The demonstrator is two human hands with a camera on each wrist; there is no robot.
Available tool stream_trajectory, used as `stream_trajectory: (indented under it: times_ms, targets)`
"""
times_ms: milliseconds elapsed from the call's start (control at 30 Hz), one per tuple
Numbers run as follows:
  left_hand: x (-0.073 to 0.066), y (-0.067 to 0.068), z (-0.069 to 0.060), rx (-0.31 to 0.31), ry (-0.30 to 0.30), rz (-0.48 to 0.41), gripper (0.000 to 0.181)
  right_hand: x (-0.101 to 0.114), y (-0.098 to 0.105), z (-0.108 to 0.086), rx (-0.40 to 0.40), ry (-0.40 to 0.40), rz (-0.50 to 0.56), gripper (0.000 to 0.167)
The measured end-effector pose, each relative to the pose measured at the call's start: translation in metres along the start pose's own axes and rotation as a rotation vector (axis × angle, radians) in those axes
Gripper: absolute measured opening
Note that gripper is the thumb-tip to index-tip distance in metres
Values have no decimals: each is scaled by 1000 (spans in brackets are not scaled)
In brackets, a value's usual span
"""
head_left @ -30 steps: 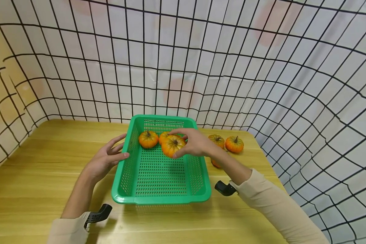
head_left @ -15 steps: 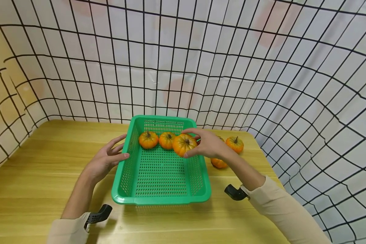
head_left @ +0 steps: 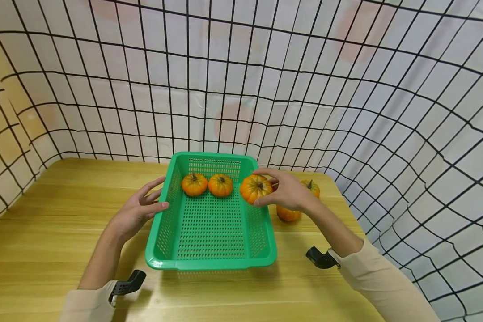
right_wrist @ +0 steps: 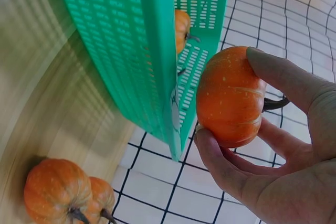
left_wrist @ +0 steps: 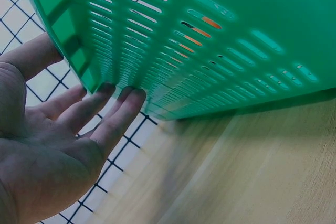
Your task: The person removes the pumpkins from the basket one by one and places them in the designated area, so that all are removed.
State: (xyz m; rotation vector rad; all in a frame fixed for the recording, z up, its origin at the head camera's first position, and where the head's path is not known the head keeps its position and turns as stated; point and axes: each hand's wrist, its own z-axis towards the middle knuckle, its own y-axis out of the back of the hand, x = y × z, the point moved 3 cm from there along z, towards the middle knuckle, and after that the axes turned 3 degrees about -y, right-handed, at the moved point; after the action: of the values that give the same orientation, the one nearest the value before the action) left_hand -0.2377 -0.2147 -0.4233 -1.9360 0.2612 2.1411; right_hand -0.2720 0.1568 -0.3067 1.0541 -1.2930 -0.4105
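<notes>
My right hand (head_left: 287, 190) holds a small orange pumpkin (head_left: 255, 188) between thumb and fingers, above the right wall of a green plastic basket (head_left: 211, 264). In the right wrist view, this pumpkin (right_wrist: 231, 98) is near the rim, its stem towards the palm. Two other pumpkins sit side by side at the far end inside the basket, the left one (head_left: 194, 184) and the right one (head_left: 220, 185). At the left rim, my left hand (head_left: 134, 212) grips the basket. The left wrist view shows its thumb over the rim and its fingers (left_wrist: 118, 121) against the outer wall.
Right of the basket, a nearer pumpkin (head_left: 288, 214) and a farther one (head_left: 311, 187) lie on the wooden table (head_left: 84, 201); my right hand partly hides that area. White sheeting with a black grid (head_left: 209, 89) stands behind the table and along its sides.
My right hand has moved rightward with its pumpkin, from over the basket's middle to its right wall. The second pumpkin in the basket now shows fully. My left hand stays on the rim.
</notes>
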Motion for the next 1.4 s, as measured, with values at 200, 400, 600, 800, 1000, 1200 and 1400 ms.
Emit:
stream_trajectory:
  times_ms: [200,400,600,800,1000,1200,1400]
  targets:
    - [1,0,-1,0,5,2,82,-10,6,-4,-15,-37,-19,82]
    - [1,0,-1,0,0,-7,81,-23,11,-8,-42,-67,-11,80]
    - [2,0,-1,0,-3,-17,81,-37,17,-11,-61,-101,7,82]
    - [2,1,-2,-3,-2,-12,81,-48,20,-13,-66,-114,31,82]
    - [2,3,-2,-7,-8,1,81,-58,25,-13,-73,-139,39,83]
    - [0,3,-2,-8,-2,3,80,-69,29,-15,-89,-162,20,82]
    - [-1,0,0,-2,-3,-12,81,-83,34,-20,-112,-193,14,83]
